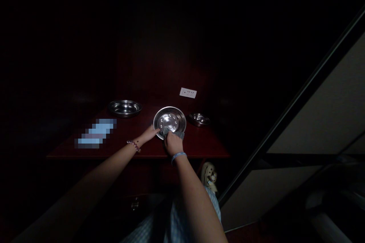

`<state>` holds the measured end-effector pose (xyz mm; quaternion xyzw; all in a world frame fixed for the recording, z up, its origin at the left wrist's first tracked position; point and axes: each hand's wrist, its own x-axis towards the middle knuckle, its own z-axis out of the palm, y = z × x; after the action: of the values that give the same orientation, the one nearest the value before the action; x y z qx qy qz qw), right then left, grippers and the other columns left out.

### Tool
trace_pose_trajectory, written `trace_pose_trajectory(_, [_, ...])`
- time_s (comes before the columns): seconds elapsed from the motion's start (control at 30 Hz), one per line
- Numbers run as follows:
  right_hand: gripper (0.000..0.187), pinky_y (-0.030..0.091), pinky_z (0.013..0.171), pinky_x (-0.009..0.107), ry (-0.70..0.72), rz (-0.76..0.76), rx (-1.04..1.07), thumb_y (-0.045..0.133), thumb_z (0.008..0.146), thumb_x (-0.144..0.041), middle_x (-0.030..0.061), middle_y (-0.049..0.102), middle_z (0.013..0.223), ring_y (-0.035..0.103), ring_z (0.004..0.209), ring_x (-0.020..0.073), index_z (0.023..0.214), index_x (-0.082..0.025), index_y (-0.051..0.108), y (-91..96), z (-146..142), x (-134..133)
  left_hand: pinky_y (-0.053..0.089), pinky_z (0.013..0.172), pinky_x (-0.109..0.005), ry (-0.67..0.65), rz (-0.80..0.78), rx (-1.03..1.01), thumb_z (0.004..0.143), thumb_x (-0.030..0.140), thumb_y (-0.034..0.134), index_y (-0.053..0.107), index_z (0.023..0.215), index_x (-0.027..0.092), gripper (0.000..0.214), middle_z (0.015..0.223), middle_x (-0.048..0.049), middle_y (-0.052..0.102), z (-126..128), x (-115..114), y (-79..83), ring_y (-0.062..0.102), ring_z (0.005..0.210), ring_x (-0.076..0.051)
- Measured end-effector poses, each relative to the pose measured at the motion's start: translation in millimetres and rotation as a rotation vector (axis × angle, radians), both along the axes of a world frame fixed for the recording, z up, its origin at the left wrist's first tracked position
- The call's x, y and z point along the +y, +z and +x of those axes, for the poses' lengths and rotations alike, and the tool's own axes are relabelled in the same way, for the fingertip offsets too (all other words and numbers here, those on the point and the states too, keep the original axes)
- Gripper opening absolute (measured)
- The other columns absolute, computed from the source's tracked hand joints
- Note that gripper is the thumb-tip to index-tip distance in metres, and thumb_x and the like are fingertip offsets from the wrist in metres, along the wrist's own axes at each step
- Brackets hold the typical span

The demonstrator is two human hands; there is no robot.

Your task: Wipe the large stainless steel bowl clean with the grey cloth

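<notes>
A shiny steel plate (pixel 169 120) is tilted up on the dark red table (pixel 137 148), its inside facing me. My left hand (pixel 149 134) grips the plate's lower left rim; a bead bracelet is on that wrist. My right hand (pixel 172 143) is closed on a grey cloth (pixel 174 134) and presses it against the plate's lower edge. A light blue band circles the right wrist.
A wider steel dish (pixel 124 107) sits at the back left of the table and a small steel bowl (pixel 199 119) to the right of the plate. A white socket panel (pixel 188 92) is on the wall behind. A pale shoe (pixel 209 176) shows below the table's edge. The room is very dark.
</notes>
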<state>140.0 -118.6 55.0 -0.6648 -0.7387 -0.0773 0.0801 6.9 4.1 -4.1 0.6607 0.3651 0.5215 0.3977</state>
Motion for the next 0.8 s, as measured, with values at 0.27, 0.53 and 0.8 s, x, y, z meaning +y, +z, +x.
trace_pose_trajectory(0.27, [0.026, 0.054, 0.09, 0.033, 0.0, 0.007, -0.02, 0.044, 0.1, -0.018, 0.021, 0.074, 0.108, 0.071, 0.11, 0.0271, 0.12, -0.008, 0.058, 1.0, -0.6, -0.4, 0.046, 0.114, -0.049, -0.002, -0.013, -0.003, 0.075, 0.025, 0.062, 0.065, 0.12, 0.012, 0.047, 0.127, -0.0142, 0.072, 0.1, 3.6, -3.0, 0.066, 0.123, -0.03])
trace_pose_trajectory(0.53, [0.026, 0.054, 0.089, 0.032, -0.004, 0.02, -0.01, 0.046, 0.1, -0.02, 0.0198, 0.074, 0.11, 0.071, 0.109, 0.0266, 0.12, -0.009, 0.059, 0.5, -0.8, -0.7, 0.044, 0.116, -0.05, -0.015, -0.008, -0.009, 0.076, 0.022, 0.064, 0.064, 0.123, 0.013, 0.047, 0.127, -0.0141, 0.073, -1.5, -5.5, 6.4, 0.064, 0.124, -0.03])
trace_pose_trajectory(0.8, [0.026, 0.054, 0.089, 0.033, -0.015, 0.0, -0.014, 0.048, 0.099, -0.022, 0.0201, 0.074, 0.11, 0.071, 0.108, 0.0258, 0.119, -0.009, 0.059, 3.2, -2.1, -1.2, 0.048, 0.112, -0.048, -0.011, -0.054, 0.017, 0.075, 0.02, 0.064, 0.069, 0.111, 0.012, 0.038, 0.118, -0.0139, 0.076, -2.4, -9.2, 12.2, 0.067, 0.119, -0.031])
